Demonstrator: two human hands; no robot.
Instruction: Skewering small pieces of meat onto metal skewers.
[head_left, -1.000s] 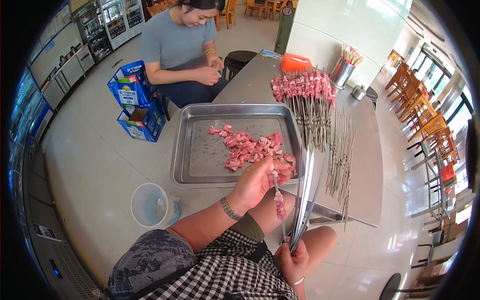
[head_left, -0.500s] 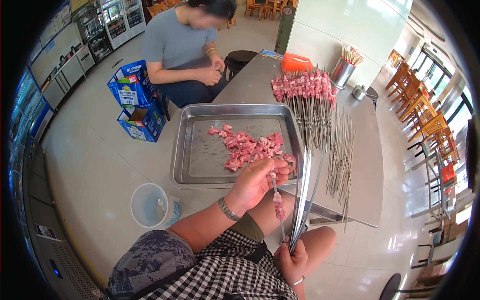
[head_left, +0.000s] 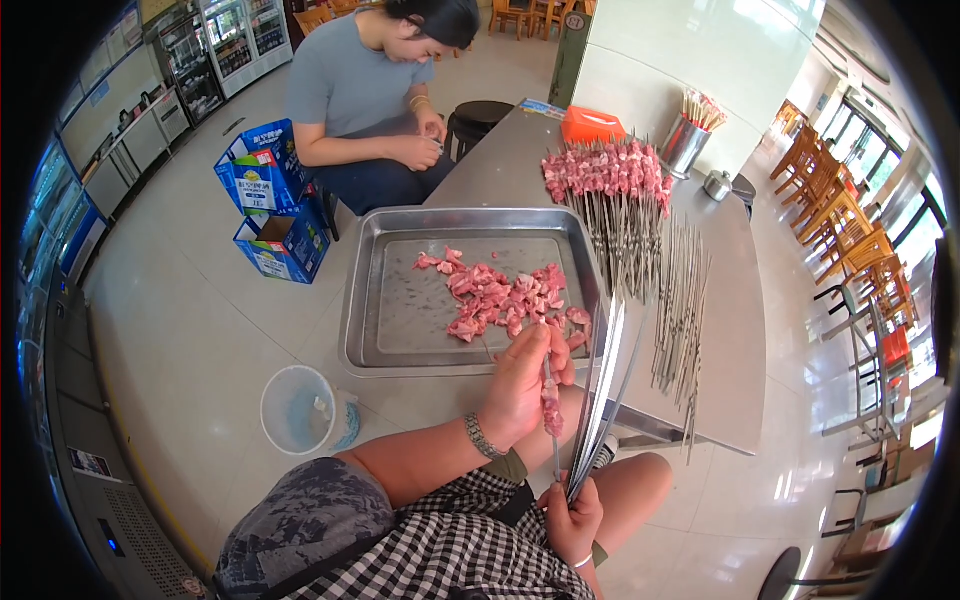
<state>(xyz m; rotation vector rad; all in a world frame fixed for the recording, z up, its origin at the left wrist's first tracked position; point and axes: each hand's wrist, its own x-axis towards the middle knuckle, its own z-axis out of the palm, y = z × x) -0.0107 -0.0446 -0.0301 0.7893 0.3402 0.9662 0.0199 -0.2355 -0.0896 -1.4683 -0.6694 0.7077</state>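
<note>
Closely pinched, the thumb and fingers of the left hand [head_left: 520,385] grip the upper part of a skewer [head_left: 557,462], with threaded meat [head_left: 552,408] on its shaft just below them. The skewer slants down to the right hand [head_left: 573,515], whose fingers are closed around the lower ends of a bundle [head_left: 598,410] of flat metal skewers that fan upward. A watch [head_left: 484,437] circles the left wrist, a bracelet [head_left: 583,562] the right. Just beyond the left fingertips lies a metal tray [head_left: 405,358], with loose pieces [head_left: 510,295] of raw meat heaped toward its right side. Right of it, on the table [head_left: 735,330], lie a row of loaded skewers [head_left: 610,175] and, nearer, some bare skewers [head_left: 682,310]. Behind the loaded row are an orange box [head_left: 592,125], a cup [head_left: 685,145] of sticks and a small pot [head_left: 718,185]. Left of the tray stand a bucket [head_left: 298,410] and blue cartons [head_left: 262,178]; past these sits a co-worker [head_left: 365,90], hands together.
</note>
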